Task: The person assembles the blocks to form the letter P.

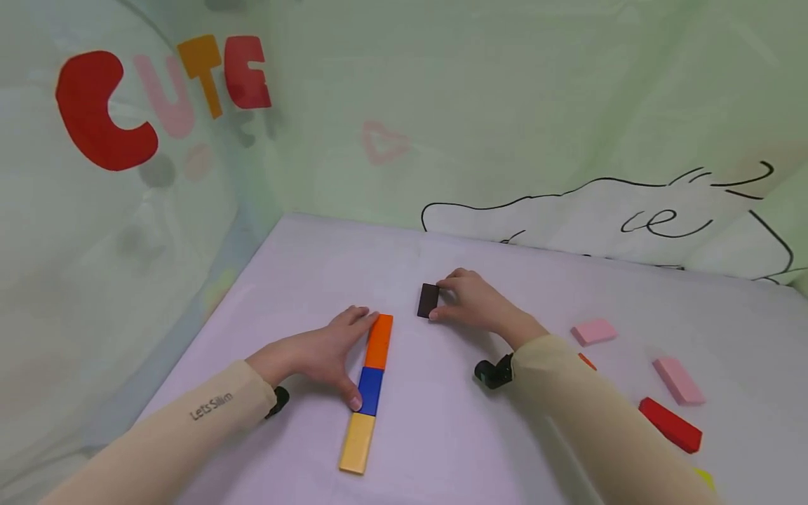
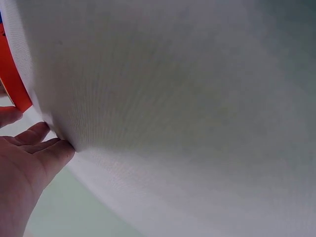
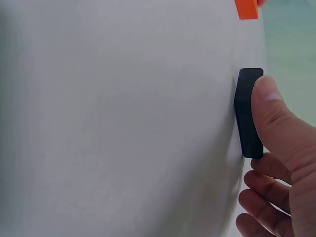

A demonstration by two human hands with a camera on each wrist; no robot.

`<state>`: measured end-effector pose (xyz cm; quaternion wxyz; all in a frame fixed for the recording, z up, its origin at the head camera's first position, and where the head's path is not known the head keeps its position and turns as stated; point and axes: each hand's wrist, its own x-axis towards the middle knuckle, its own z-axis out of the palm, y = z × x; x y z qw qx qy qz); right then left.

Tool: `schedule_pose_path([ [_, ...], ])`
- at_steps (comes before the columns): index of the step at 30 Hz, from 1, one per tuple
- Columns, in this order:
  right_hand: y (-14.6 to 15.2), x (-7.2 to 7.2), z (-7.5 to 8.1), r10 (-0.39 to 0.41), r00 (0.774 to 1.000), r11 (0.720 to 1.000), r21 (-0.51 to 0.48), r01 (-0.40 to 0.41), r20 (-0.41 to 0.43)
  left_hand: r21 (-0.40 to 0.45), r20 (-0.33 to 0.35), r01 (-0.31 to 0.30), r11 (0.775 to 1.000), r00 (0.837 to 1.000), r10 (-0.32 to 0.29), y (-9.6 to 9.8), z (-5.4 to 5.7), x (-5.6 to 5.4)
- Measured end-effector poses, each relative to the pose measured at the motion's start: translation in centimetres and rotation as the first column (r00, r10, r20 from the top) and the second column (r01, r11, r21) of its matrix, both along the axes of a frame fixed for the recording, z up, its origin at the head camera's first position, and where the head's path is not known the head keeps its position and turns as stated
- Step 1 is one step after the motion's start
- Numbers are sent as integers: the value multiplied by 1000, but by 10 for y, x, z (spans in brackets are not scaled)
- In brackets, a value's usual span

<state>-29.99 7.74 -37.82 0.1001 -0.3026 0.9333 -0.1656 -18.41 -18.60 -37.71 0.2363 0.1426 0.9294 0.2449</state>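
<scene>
Three flat blocks lie end to end in a row: an orange block at the far end, a blue block in the middle and a pale yellow block nearest me. Along the row's left side rests my left hand, fingers extended. Its thumb touches the blue block, and a fingertip is at the orange block's far end. To the right of the row and farther back, my right hand pinches a black block between thumb and index finger. The right wrist view shows this black block just above or on the cloth; I cannot tell which.
At the right lie two pink blocks, a red block and a yellow piece. An orange piece is partly hidden by my right sleeve. A pale curtain wall stands behind the white cloth surface.
</scene>
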Motion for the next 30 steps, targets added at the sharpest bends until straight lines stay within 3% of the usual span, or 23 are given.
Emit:
schedule_pose_path([
  [15,-45,-3,0,20,1000,1000,23,-21,21,-8,-3,12,1000,1000,-12,0,2,0],
  [30,-62,-4,-3,47,999,999,13,-48,16,-15,-6,7,1000,1000,-7,-1,0,-1],
])
